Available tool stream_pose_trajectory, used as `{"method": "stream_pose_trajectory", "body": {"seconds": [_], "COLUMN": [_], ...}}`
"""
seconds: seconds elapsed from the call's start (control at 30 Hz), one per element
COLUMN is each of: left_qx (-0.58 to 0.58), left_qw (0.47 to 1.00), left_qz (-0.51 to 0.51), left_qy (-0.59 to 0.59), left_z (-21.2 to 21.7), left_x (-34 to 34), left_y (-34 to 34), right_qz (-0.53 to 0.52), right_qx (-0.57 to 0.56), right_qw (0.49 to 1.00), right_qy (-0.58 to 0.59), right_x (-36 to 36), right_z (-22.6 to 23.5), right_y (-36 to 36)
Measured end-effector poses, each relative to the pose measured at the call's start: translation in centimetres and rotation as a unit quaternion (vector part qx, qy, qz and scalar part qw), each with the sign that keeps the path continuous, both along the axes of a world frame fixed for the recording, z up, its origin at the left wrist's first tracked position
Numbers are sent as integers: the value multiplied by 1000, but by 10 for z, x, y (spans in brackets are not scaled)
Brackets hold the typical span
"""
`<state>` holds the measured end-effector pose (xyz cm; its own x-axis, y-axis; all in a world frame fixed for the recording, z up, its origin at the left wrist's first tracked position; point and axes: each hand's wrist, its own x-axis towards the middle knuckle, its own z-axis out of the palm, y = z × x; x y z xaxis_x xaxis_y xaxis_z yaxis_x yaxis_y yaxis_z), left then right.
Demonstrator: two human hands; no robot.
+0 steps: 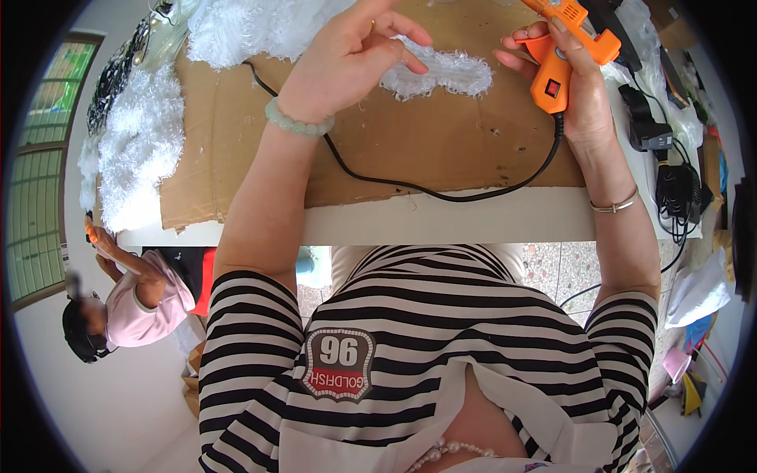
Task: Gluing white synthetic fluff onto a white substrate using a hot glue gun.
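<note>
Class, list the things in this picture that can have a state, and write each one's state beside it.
Orange glue gun: gripped; whether switched on, unclear
Right hand: closed around its handle
Left hand: fingers parted, partly out of frame
Black cord: slack, joined to the handle
White fringe piece: lying on cardboard
White fringe heap: loosely piled
Green bead bracelet: worn

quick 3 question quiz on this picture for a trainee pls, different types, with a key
1. Which hand holds the orange glue gun?
2. True or false: the black cord lies partly across the cardboard.
3. The fringed strip on the cardboard is: a) red, b) white, c) blue.

Key: 1. The right hand. 2. True. 3. b.
</note>
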<state>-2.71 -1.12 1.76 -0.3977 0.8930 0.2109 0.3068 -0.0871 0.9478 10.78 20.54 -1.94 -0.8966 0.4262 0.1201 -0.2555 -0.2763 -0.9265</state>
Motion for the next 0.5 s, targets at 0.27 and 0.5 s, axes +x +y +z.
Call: {"method": "stream_pose_trajectory", "body": {"seconds": [0.27,0.5], "left_qx": [-44,90], "left_qw": [999,988], "left_qz": [18,119], "left_qy": [1,-27], "left_z": [-15,-25], "left_x": [-5,-38], "left_y": [4,-8], "right_qz": [14,9], "right_qx": [-85,10], "right_qw": [996,1000], "right_qy": [7,-6], "right_x": [-1,-2], "right_z": [3,0], "right_y": [-5,1]}}
